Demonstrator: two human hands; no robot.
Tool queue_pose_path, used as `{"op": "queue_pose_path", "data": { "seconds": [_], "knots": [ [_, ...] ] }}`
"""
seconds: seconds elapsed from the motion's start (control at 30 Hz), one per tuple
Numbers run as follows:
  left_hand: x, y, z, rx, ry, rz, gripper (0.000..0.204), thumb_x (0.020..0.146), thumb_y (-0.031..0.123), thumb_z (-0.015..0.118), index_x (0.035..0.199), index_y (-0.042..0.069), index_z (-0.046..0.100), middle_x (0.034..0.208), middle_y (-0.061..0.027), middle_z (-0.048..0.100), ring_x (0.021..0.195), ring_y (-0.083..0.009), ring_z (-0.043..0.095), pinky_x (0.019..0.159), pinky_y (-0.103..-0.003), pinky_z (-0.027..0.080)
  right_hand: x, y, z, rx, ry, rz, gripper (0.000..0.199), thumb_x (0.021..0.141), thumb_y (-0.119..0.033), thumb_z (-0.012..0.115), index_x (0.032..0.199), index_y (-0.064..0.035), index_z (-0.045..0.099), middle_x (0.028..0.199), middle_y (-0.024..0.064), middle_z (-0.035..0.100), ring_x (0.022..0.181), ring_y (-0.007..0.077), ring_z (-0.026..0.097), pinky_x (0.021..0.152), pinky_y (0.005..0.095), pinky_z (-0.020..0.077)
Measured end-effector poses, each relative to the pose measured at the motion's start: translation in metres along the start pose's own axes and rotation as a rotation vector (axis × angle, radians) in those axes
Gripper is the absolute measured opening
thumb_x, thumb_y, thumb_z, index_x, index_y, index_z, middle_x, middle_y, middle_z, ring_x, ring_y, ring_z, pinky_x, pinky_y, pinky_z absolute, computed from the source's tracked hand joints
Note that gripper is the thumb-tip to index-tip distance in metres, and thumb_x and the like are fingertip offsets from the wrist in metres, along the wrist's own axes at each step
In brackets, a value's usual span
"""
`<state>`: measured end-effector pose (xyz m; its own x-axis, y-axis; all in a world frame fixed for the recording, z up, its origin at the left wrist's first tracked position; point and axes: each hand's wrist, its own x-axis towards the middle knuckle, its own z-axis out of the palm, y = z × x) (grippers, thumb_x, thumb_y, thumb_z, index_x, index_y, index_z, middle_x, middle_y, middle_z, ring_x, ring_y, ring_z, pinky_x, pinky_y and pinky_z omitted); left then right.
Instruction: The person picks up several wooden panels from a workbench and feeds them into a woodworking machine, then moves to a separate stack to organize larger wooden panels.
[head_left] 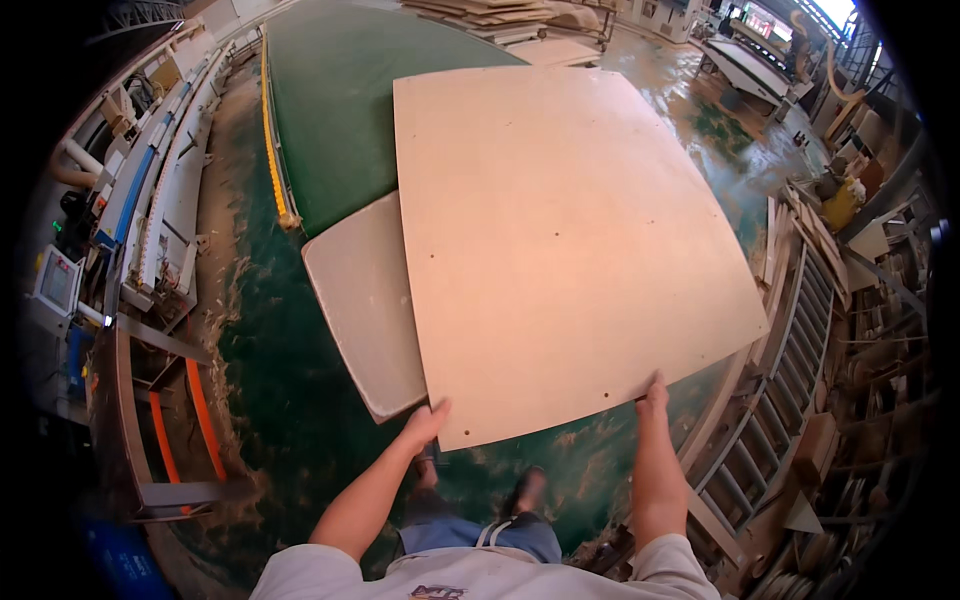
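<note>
A large pale wooden panel, dotted with several small dark holes, stretches out in front of me. My left hand grips its near left corner, thumb on top and the other fingers hidden beneath. Farther right along the near edge, my right hand holds the panel too, its fingers mostly under the board. Partly covered by the panel's left side is a greyish board with rounded corners. What bears the panel's far end is hidden under it.
A green surface with a yellow-edged strip lies beyond on the left. At far left stands a long machine with a screen and an orange-barred frame. A roller conveyor runs along the right. Stacked boards sit at the back.
</note>
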<state>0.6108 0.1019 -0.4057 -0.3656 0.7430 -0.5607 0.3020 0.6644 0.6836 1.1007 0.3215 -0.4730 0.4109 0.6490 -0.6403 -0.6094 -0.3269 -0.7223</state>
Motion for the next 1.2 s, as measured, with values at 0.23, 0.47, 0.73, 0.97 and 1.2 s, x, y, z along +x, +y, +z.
{"op": "queue_pose_path", "data": {
  "seconds": [0.23,0.47,0.73,0.97,1.2],
  "knots": [
    [-0.040,0.005,0.105,-0.058,0.310,0.215,0.053,0.102,0.051,0.049,0.095,-0.001,0.056,0.086,-0.0274,0.065,0.084,-0.0459,0.063,0.069,-0.049,0.047,0.120,-0.081,-0.130,0.031,-0.148,-0.100,0.056,0.101,-0.034,0.058,0.142,0.0024,0.047,0.146,0.0137,0.052,0.130,0.0274,0.052,0.114,0.0405,0.0392],
    [-0.178,-0.056,0.186,0.051,-0.029,0.234,0.039,0.103,0.040,0.050,0.103,0.001,0.055,0.087,-0.0293,0.065,0.084,-0.0494,0.063,0.069,-0.052,0.048,0.047,-0.136,-0.276,-0.139,-0.124,-0.119,0.059,0.099,-0.036,0.062,0.143,0.0007,0.047,0.143,0.0133,0.054,0.128,0.0284,0.054,0.109,0.0420,0.0436],
    [-0.154,-0.125,0.096,0.160,-1.096,-0.088,0.048,0.097,0.037,0.063,0.133,0.005,0.059,0.131,-0.0118,0.063,0.121,-0.0233,0.058,0.102,-0.038,0.047,-0.019,-0.170,-0.487,0.090,0.031,-0.081,0.074,0.093,-0.060,0.052,0.145,-0.0069,0.047,0.143,0.0138,0.053,0.130,0.0344,0.051,0.109,0.0494,0.0425],
    [0.008,0.006,-0.013,-0.694,-0.353,-0.257,0.058,0.106,0.050,0.039,0.145,0.007,0.046,0.142,-0.0109,0.056,0.131,-0.0261,0.053,0.110,-0.044,0.043,-0.050,-0.189,-0.611,-0.200,0.161,-0.079,0.083,0.091,-0.065,0.053,0.144,-0.0015,0.048,0.138,0.0137,0.058,0.121,0.0320,0.057,0.104,0.0425,0.0456],
    [0.008,0.003,0.006,-0.781,-0.259,-0.278,0.070,0.102,0.060,0.040,0.147,0.006,0.044,0.145,-0.0129,0.053,0.131,-0.0295,0.052,0.111,-0.045,0.041,-0.084,-0.222,-0.633,-0.282,0.260,-0.090,0.084,0.091,-0.066,0.053,0.144,-0.0010,0.049,0.138,0.0138,0.059,0.121,0.0319,0.058,0.104,0.0421,0.0457]
  ]
}}
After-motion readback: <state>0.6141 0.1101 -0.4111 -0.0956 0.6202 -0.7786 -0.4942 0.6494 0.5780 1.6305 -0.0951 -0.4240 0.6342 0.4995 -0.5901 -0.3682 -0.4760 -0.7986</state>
